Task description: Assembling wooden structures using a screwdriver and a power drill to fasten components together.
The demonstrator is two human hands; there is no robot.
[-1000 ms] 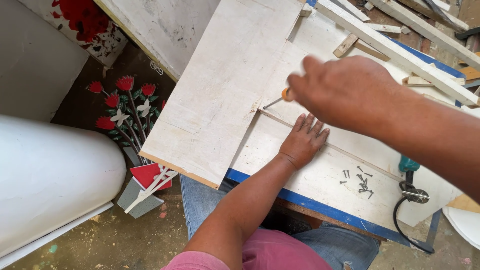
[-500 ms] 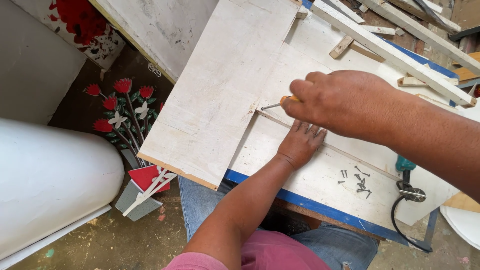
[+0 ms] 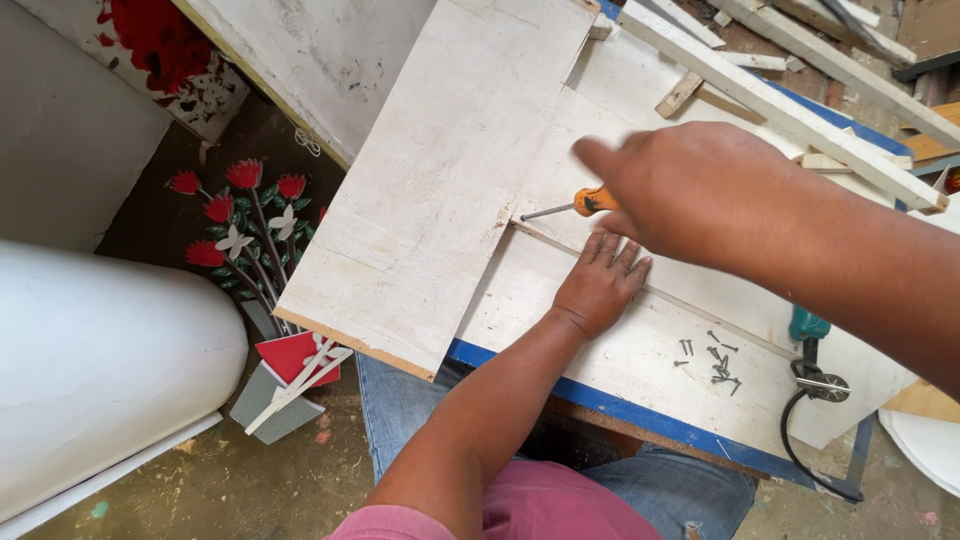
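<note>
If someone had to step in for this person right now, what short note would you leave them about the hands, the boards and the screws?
Right hand: closed around an orange-handled screwdriver, its tip at the edge of the whitewashed board that lies tilted across the bench.
Left hand: flat, palm down on the white panel beside a thin strip, steadying it.
Loose screws: a small pile on the panel, to the right of the left hand.
A teal power tool with a black cord lies at the panel's right edge.
Done: boards laid in place, screwdriver at the joint.
Left: whether any screw is seated cannot be told; the pile is unused.
</note>
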